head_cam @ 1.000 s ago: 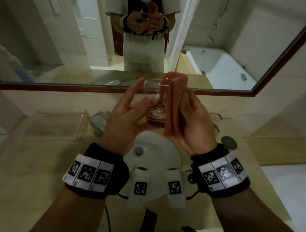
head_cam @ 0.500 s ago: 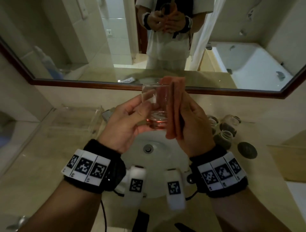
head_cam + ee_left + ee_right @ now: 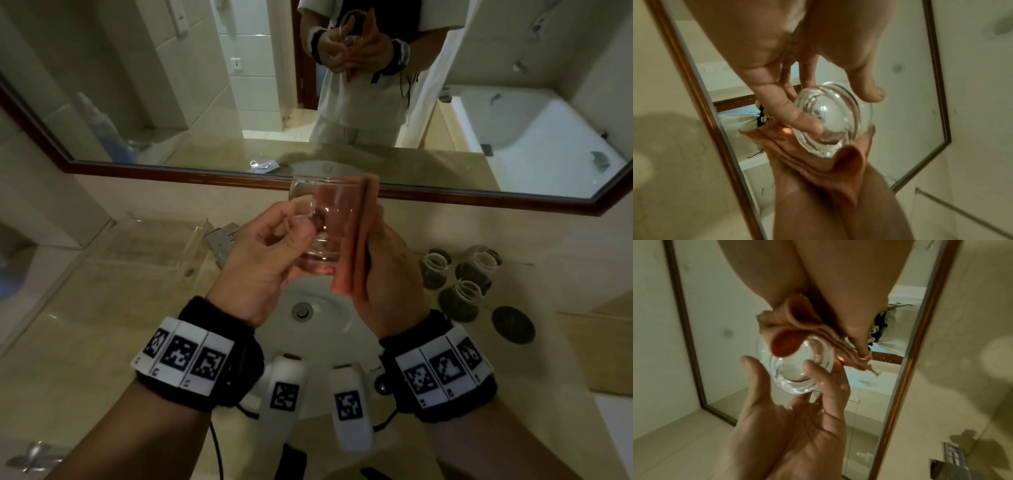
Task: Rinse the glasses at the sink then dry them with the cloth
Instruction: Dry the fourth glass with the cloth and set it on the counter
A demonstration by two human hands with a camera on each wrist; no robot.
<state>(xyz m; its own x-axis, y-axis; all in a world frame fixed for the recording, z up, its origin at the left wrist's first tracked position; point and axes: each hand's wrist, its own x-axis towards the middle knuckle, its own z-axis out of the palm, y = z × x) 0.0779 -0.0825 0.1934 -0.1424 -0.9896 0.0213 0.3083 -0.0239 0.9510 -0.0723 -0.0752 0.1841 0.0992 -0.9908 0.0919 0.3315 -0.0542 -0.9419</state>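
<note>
Wood-framed mirror [image 3: 376,192] spans the wall above a beige stone counter [image 3: 68,342], reflecting a white bathtub and the person's torso with both hands raised. A white oval sink [image 3: 318,329] is set into the counter directly below the hands, its round metal drain at centre. A clear plastic tray [image 3: 144,246] stands on the counter to the left of the sink. To the right of the sink stand three small glass jars [image 3: 460,291] grouped close together, with a dark round lid [image 3: 513,324] just beside them. The right hand [image 3: 387,274] presses a folded orange-pink cloth [image 3: 356,240] flat against the right side of the glass [image 3: 322,222]; its grip is curled round the cloth, thumb on the near side. The glass, a clear tumbler with a thick base, is held upright above the sink, between the two hands. The left hand [image 3: 263,253] holds the glass from the left; in the right wrist view its grip is spread, with fingertips [image 3: 813,366] and thumb touching the lower wall and base. Both wrists carry black bands with square black-and-white coded markers; no brand name or readable lettering can be made out on the glass, cloth or jars.
</note>
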